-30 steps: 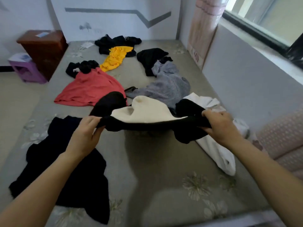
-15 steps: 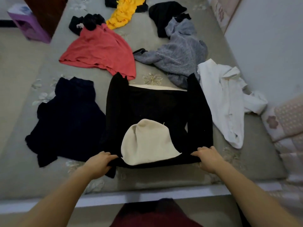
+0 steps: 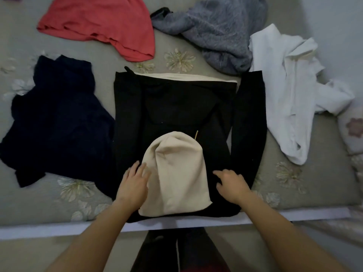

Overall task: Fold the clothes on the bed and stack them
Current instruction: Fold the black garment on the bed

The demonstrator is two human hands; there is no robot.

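A black hoodie (image 3: 176,107) lies spread flat on the grey bed (image 3: 290,185), its shoulders at the near edge and its sleeves lying along both sides. Its cream-lined hood (image 3: 174,179) is turned out over the back. My left hand (image 3: 133,183) rests flat on the hood's left edge with straight fingers. My right hand (image 3: 231,183) presses on the black cloth just right of the hood, fingers spread. Neither hand grips anything.
Unfolded clothes surround the hoodie: a dark navy top (image 3: 55,122) at left, a red garment (image 3: 98,22) behind it, a grey fleece (image 3: 218,30) at the back, a white shirt (image 3: 290,91) at right. The bed's white edge (image 3: 59,228) runs along the front.
The hoodie went from held up in the air to laid flat on the bed. Both hands let go of its shoulder corners and moved inward beside the hood.
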